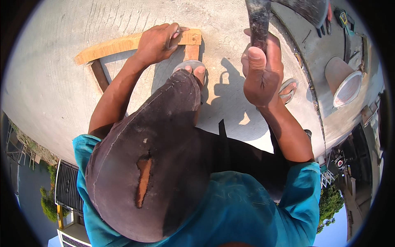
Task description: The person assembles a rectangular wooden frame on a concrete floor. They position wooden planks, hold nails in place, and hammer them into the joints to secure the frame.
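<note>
A bent knee [156, 164] in dark, torn trousers is filling the near middle of the view and hiding most of the ground beneath it, along with part of the wooden frame [135, 43].

The right hand [263, 74] is rising just beyond the knee, its fingers pressed together around the handle of a hammer [258, 22]; the hammer's head is running out of the top edge, so its shape is hard to tell.

A foot in a sandal [193, 68] is standing against the frame's short upright piece.

Farther off, the left hand [158, 41] is pressing down on the frame's pale top plank near its right end, fingers curled; whether they are pinching a nail is hidden. The frame is lying flat on the concrete floor [53, 82], with darker, reddish side pieces joining underneath.
</note>
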The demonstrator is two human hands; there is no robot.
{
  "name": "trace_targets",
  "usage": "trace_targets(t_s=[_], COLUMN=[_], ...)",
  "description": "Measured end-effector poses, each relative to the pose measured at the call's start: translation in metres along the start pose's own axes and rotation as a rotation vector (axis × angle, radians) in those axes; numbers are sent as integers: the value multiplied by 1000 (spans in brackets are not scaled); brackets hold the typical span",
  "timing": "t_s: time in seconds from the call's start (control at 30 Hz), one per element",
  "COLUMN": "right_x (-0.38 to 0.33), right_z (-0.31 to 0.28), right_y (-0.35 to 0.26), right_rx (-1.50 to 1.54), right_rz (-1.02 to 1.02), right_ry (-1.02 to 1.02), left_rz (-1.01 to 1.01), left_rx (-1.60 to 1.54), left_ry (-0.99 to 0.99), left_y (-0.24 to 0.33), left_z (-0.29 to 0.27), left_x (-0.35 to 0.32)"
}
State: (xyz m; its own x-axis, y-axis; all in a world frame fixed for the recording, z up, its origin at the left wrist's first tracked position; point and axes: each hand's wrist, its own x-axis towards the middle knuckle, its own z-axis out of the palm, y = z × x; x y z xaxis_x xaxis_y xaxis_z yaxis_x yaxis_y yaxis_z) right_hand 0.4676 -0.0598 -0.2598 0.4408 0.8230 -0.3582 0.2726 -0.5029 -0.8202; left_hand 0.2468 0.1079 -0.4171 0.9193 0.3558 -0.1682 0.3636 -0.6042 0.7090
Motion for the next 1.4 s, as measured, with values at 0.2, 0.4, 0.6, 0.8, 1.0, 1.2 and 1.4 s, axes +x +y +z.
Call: trace_targets(t_s=[0.2, 0.4, 0.6, 0.8, 1.0, 1.2, 1.4], right_x=[-10, -15, -12, -34, -64, -62, -39], right_z=[17, 11, 2, -17, 11, 18, 19], right_y=[65, 36, 60, 72, 109, 100, 80], right_rx=[-390, -92, -227, -39, -68, 104, 310], right_rz=[223, 155, 349, 473, 583, 599, 594], right_ry=[-491, -107, -386, -180, -225, -155, -110], left_rz=[-27, 17, -76, -469, -535, -397, -577], left_rx=[37, 66, 42, -676, -490, -360, -229], left_ry=[-40, -46, -190, -230, -427, -443, -520], left_y=[5, 2, 3, 11, 34, 38, 61], left_z=[-7, -7, -14, -27, -9, 0, -3], left_x=[5, 3, 7, 50, 92, 98, 109])
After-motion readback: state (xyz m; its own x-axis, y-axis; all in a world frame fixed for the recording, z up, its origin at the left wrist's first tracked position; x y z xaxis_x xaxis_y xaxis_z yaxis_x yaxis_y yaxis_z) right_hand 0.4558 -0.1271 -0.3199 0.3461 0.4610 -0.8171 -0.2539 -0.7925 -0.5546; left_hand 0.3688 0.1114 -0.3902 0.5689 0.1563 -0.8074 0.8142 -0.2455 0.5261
